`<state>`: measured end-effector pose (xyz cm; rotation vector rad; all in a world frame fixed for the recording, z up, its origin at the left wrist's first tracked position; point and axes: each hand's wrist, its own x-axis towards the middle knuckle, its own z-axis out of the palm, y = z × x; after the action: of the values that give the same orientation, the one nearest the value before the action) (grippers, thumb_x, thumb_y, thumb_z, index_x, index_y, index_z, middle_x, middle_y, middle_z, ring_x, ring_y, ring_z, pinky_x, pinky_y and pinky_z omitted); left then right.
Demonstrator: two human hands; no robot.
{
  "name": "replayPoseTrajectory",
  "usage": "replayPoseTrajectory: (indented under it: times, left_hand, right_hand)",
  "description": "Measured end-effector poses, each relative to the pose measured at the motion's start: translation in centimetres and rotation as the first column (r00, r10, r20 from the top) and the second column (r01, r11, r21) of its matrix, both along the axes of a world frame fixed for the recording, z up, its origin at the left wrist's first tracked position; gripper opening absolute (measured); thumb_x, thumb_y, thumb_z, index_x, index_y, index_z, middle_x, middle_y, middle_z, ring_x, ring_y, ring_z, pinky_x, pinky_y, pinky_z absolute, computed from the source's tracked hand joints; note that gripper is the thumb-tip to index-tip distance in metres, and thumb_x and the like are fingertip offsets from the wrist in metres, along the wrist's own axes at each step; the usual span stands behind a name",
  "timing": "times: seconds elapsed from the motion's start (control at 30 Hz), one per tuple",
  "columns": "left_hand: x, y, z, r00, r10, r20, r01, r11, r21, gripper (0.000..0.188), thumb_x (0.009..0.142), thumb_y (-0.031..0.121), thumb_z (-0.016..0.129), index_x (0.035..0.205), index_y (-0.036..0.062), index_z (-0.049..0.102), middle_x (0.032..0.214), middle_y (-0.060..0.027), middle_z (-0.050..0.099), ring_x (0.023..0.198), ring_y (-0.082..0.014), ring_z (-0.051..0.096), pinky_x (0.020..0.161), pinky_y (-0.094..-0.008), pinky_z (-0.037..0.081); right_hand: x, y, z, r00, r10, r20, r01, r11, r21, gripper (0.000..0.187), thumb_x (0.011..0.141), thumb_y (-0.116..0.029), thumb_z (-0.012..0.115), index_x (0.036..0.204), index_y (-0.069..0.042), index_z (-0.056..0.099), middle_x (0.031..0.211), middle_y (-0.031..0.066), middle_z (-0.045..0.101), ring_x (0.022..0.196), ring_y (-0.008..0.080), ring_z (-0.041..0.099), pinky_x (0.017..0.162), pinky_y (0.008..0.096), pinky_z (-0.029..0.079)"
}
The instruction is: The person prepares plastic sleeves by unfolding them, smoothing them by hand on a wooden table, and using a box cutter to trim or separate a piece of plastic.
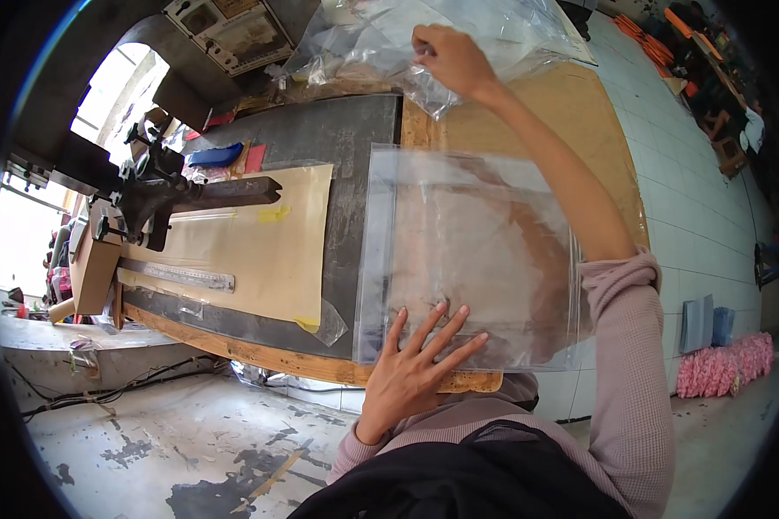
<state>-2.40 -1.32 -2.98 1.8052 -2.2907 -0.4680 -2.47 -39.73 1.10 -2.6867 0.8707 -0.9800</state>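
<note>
My left hand (414,370) lies flat with fingers spread on the near edge of a stack of clear plastic sheets or sleeves (485,233), whose sheet edges are slightly offset. My right hand (455,62) is stretched to the far side of the table, fingers curled in a pinch at a crumpled clear plastic film (433,93). The film hangs just below these fingers. Beyond it spreads a larger heap of loose clear plastic (346,43). The exact grip of the fingertips is partly hidden.
Left of the stack, a press with a dark metal arm (225,192) reaches over a tan sheet (277,251) on a black board (355,130). A steel ruler (182,277) and a blue tool (216,156) lie there. Pink bundles (725,367) stand on the tiled floor (666,199) at right.
</note>
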Motion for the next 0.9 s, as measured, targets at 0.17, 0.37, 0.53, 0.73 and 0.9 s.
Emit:
replayPoseTrajectory:
  times: [0.17, 0.37, 0.53, 0.73, 0.9]
  left_hand:
    - [-0.2, -0.2, -0.1, 1.0, 0.0, -0.008, 0.0, 1.0, -0.023, 0.09, 0.058, 0.033, 0.076, 0.138, 0.0382, 0.035, 0.149, 0.0013, 0.027, 0.136, -0.0213, 0.026, 0.111, -0.0517, 0.015]
    - [0.3, -0.1, -0.4, 0.999, -0.027, -0.039, 0.025, 0.997, -0.07, 0.097, 0.059, 0.049, 0.076, 0.142, 0.021, 0.032, 0.148, -0.0087, 0.028, 0.135, -0.0283, 0.029, 0.111, -0.0512, 0.014]
    - [1.5, 0.2, -1.9, 0.463, 0.094, -0.881, -0.264, 0.964, -0.036, 0.089, 0.087, 0.046, 0.054, 0.144, -0.0035, 0.007, 0.139, -0.0297, 0.031, 0.13, -0.0396, 0.033, 0.108, -0.0438, 0.025]
    - [0.8, -1.5, -0.2, -0.381, 0.253, -0.889, -0.345, 0.853, 0.391, 0.051, 0.096, 0.007, 0.04, 0.142, 0.0006, 0.017, 0.121, -0.0192, 0.051, 0.11, -0.0236, 0.055, 0.088, -0.03, 0.046]
    - [0.5, -2.7, 0.9, -0.363, 0.172, -0.916, -0.412, 0.852, 0.323, 0.026, 0.091, 0.004, 0.052, 0.113, 0.0038, 0.039, 0.087, -0.0035, 0.055, 0.064, -0.0053, 0.051, 0.052, -0.0176, 0.04]
  right_hand:
    - [-7.7, 7.7, 5.9, 0.973, 0.151, 0.174, -0.127, 0.982, -0.142, 0.018, 0.079, -0.008, 0.064, 0.093, -0.001, 0.056, 0.095, 0.0131, 0.055, 0.088, 0.0271, 0.057, 0.078, 0.0346, 0.044]
    - [-15.6, 21.1, 4.6, 0.974, 0.205, 0.1, -0.144, 0.891, -0.43, 0.011, 0.072, -0.001, 0.063, 0.082, -0.003, 0.059, 0.082, 0.0067, 0.057, 0.065, 0.0215, 0.059, 0.052, 0.0313, 0.045]
    - [-16.9, 27.5, -2.3, 0.963, 0.14, 0.23, -0.094, 0.975, -0.201, 0.015, 0.068, 0.002, 0.067, 0.08, -0.002, 0.06, 0.085, 0.01, 0.061, 0.071, 0.023, 0.062, 0.053, 0.0306, 0.047]
    - [-17.1, 30.3, -1.9, 0.888, 0.019, 0.46, -0.082, 0.99, 0.116, 0.016, 0.067, 0.003, 0.069, 0.077, -0.002, 0.058, 0.075, 0.0088, 0.06, 0.065, 0.0215, 0.061, 0.053, 0.0289, 0.047]
    - [-18.8, 29.8, -0.1, 0.886, -0.13, 0.445, 0.002, 0.961, 0.277, 0.013, 0.068, 0.003, 0.067, 0.07, -0.002, 0.054, 0.065, 0.0077, 0.056, 0.057, 0.0194, 0.056, 0.049, 0.0286, 0.043]
